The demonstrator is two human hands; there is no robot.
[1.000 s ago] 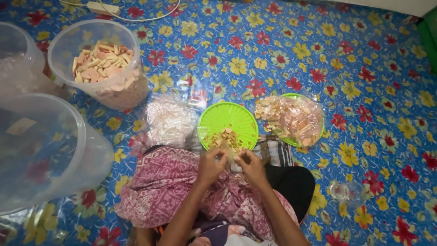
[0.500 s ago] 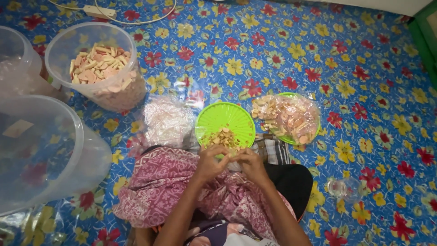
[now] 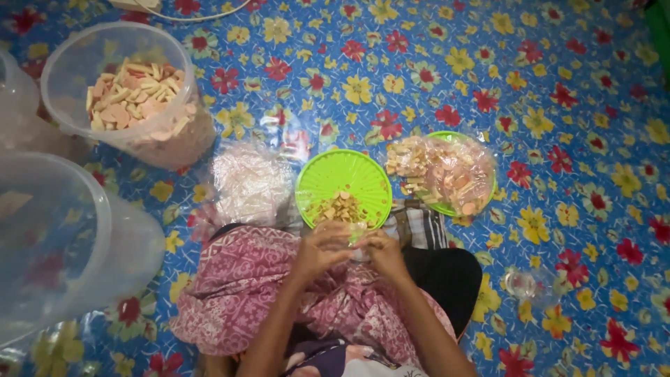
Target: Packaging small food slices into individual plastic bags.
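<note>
My left hand [image 3: 319, 250] and my right hand [image 3: 384, 251] meet just below a green round plate [image 3: 335, 178] that carries a small heap of tan cracker pieces [image 3: 340, 208]. Both hands have curled fingers pinched on a small clear plastic bag [image 3: 352, 237] held between them; its contents are hidden. Beneath my forearms lies a pink patterned cloth [image 3: 237, 286] over my lap.
A clear tub of pale cracker pieces [image 3: 132, 98] stands at upper left, a larger clear tub [image 3: 63, 244] at left. A stack of clear bags [image 3: 244, 183] lies left of the plate, a second green plate with bagged crackers [image 3: 447, 174] right. A blue flowered mat [image 3: 558, 105] covers the floor.
My hands have stayed together at the plate's near edge, with the fingers shifting slightly on the small bag. The view has tilted a little downward.
</note>
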